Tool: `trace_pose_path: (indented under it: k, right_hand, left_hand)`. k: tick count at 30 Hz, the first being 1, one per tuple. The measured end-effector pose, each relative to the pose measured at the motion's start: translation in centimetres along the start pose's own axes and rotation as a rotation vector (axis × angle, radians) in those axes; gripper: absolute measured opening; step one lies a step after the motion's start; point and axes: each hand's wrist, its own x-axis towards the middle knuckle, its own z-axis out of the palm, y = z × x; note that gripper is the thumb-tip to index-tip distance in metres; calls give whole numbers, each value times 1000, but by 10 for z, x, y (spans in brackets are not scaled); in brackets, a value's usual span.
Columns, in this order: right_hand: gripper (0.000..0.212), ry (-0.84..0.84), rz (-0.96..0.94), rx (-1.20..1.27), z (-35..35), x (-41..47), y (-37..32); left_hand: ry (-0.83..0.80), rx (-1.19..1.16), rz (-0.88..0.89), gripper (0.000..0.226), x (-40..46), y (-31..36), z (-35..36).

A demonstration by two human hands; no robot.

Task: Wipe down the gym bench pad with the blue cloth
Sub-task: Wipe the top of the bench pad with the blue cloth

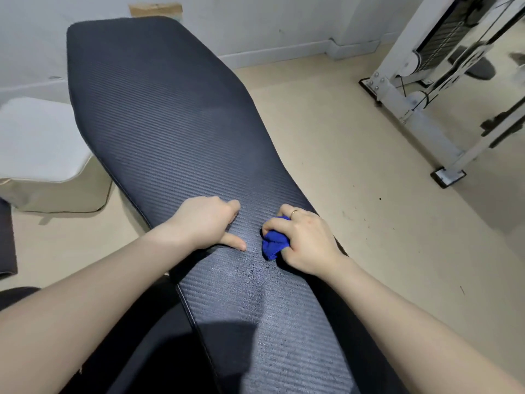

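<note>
The black ribbed gym bench pad (159, 115) runs from the bottom of the head view up to the far wall. My right hand (306, 240), a ring on one finger, is closed around a bunched blue cloth (274, 245) and presses it onto the pad's narrow middle part. My left hand (207, 223) rests on the pad just left of the cloth, fingers curled under and thumb stretched toward it, holding nothing. Small wet drops and a damp sheen show on the pad just below the cloth.
A white cable machine frame (420, 89) with pulleys stands on the beige floor at the right. A white cushioned object (37, 140) lies left of the bench. A dark mat edge (7, 237) is at far left. A cardboard piece (154, 9) leans on the wall.
</note>
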Motion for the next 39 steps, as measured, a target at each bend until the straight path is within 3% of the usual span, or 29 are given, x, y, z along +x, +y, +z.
trace_pose_path:
  k: [2,7,11,14,21,27,35,39]
  right_hand:
    - [36,-14,13,-54,-1,16,1]
    - [39,155,215,-130,3,50,6]
    - [41,97,71,-77,12,1,-23]
    - [43,60,-11,-38,13,-4,-29]
    - [35,163,298,-94,6,66,0]
    - [42,48,-1,12,19,14,-49]
    - [32,167,288,-56,18,70,-48]
    - [37,98,-2,-18,28,25,-88]
  left_hand:
    - [-6,-6,-1,69,-1,0,1]
    - [43,-46,-1,61,-7,-2,2]
    - [94,-79,101,43,-16,-6,-11]
    - [47,-78,135,44,-23,-14,-19]
    - [-116,-80,51,63,-46,-43,-3]
    - [-152,-243,169,68,-58,-58,13]
    - [-158,-450,260,57,-58,-77,22]
    - [-92,-417,289,55,-59,-77,24]
